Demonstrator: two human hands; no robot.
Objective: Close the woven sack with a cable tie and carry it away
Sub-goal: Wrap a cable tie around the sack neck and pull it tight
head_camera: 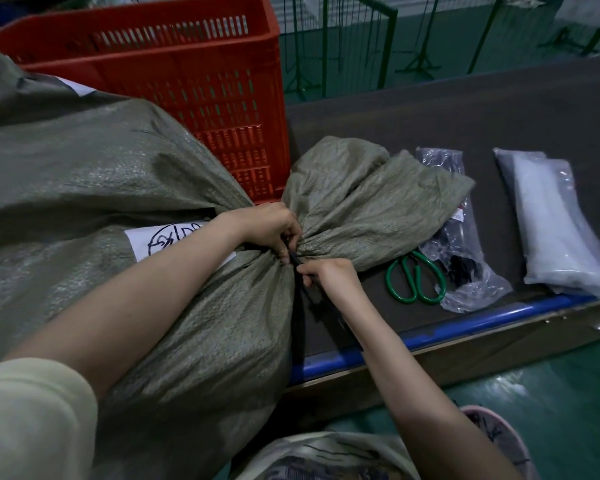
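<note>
A big grey-green woven sack [94, 174] lies on its side across the dark table, full, with a white label bearing black writing. Its mouth is gathered into a neck, and the loose end [368, 199] fans out to the right. A black cable tie [300, 292] circles the neck, and its long tail hangs down past the table edge. My left hand [267, 225] clamps the gathered neck and the tie's head. My right hand [326, 275] is closed on the tie's tail just below the neck.
A red slotted plastic crate [194, 74] stands behind the sack. Green-handled scissors [416, 277] lie right of the neck, beside a clear bag of black ties [461, 244] and a pack of white ties [555, 223]. The table's blue front rail [465, 323] borders a green floor.
</note>
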